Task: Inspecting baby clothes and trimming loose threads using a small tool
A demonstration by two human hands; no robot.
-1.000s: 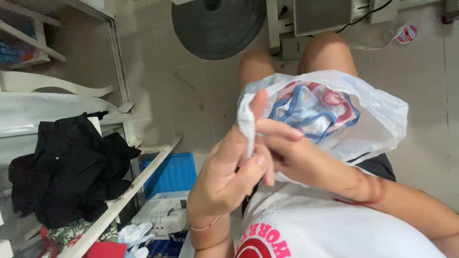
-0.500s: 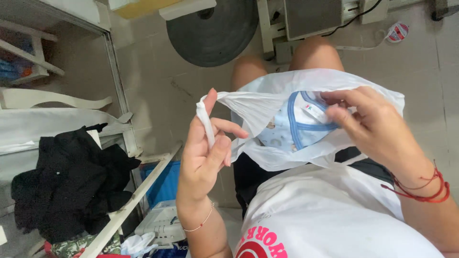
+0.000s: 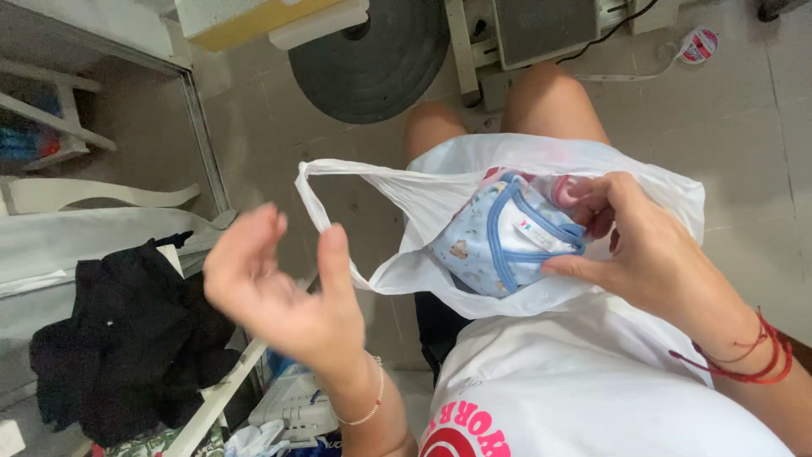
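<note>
Holding white plastic bag (image 3: 406,203) on lap, head view: your R hand (image 3: 651,254) at 3 o'clock, fingers pinched on bag rim beside folded pale-blue baby garment (image 3: 507,245) sitting inside bag mouth. L hand (image 3: 279,288) at 9 o'clock, fingers spread, holding nothing; bag handle loop (image 3: 317,203) just beside thumb. Step, by my read: garment bagged, handles not yet gathered. Next calls for L hand catching loop. Room: shelf edge (image 3: 220,398) w/ black cloth (image 3: 127,338) at 8 o'clock, near L elbow; tiled floor (image 3: 744,127) at 2 o'clock.
</note>
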